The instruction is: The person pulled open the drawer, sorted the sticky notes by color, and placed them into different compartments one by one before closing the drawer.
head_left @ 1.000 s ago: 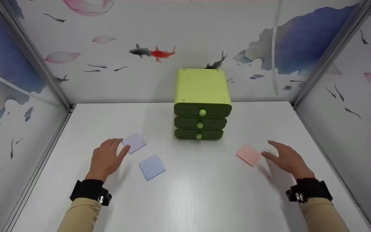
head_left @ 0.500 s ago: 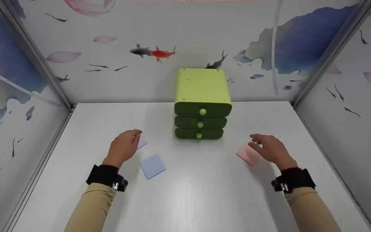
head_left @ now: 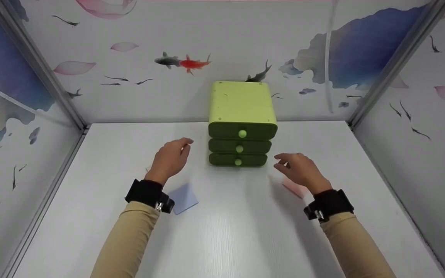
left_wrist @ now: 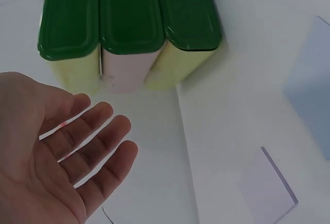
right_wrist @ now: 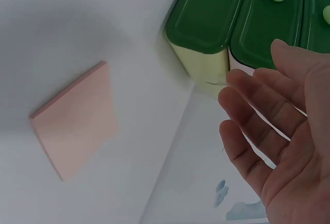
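A green drawer box point(head_left: 242, 102) with three dark green drawers and round light-green knobs stands at the back of the white table. All its drawers are closed. My left hand point(head_left: 171, 157) is in the air to the left of the box, fingers relaxed and holding nothing. On the other side, my right hand point(head_left: 299, 168) hovers near the box's front right corner, its fingers loosely bent around nothing. Under the left wrist lies a blue sticky-note pad point(head_left: 185, 199), partly covered. A pink pad point(head_left: 294, 188) is partly hidden by the right hand. The left wrist view shows a lilac pad point(left_wrist: 268, 185).
White walls painted with fish and petals enclose the table point(head_left: 222, 239) at the back and both sides. The drawer box stands close to the back wall point(head_left: 129, 104). Metal posts point(head_left: 396, 58) run up the corners.
Both hands have moved forward and inward toward the drawer box, the left passing over the lilac pad and the right over the pink one. The box and pads stay in place.
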A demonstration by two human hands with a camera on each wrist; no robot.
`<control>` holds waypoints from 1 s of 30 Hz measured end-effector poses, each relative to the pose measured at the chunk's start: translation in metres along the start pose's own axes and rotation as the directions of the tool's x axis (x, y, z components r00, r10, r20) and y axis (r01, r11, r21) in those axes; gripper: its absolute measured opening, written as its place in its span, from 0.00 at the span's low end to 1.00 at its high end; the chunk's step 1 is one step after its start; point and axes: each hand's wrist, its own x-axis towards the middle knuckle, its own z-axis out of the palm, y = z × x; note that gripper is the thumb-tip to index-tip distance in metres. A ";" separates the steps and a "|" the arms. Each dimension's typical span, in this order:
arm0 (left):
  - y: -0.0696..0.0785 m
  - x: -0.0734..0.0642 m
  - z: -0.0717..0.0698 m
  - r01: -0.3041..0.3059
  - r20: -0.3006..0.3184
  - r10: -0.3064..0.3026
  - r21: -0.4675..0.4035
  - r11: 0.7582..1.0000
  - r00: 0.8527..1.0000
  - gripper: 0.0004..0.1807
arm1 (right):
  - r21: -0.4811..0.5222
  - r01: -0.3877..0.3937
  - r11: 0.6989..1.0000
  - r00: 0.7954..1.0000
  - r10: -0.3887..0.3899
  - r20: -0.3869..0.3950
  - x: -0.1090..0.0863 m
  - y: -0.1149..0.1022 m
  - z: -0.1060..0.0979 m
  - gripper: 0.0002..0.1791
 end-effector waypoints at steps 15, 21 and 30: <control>0.048 0.051 0.017 0.172 -0.079 -0.222 -0.407 0.897 0.972 0.22 | 0.274 -0.011 0.962 0.995 0.037 -0.089 0.044 -0.068 0.026 0.20; 0.064 0.060 0.022 0.176 -0.155 -0.251 -0.385 0.906 0.955 0.22 | 0.442 -0.091 0.892 0.982 0.155 -0.111 0.057 -0.086 0.026 0.20; 0.065 0.062 0.024 0.205 -0.161 -0.280 -0.372 0.906 0.946 0.21 | 0.583 -0.168 0.795 0.944 0.301 -0.138 0.070 -0.100 0.026 0.27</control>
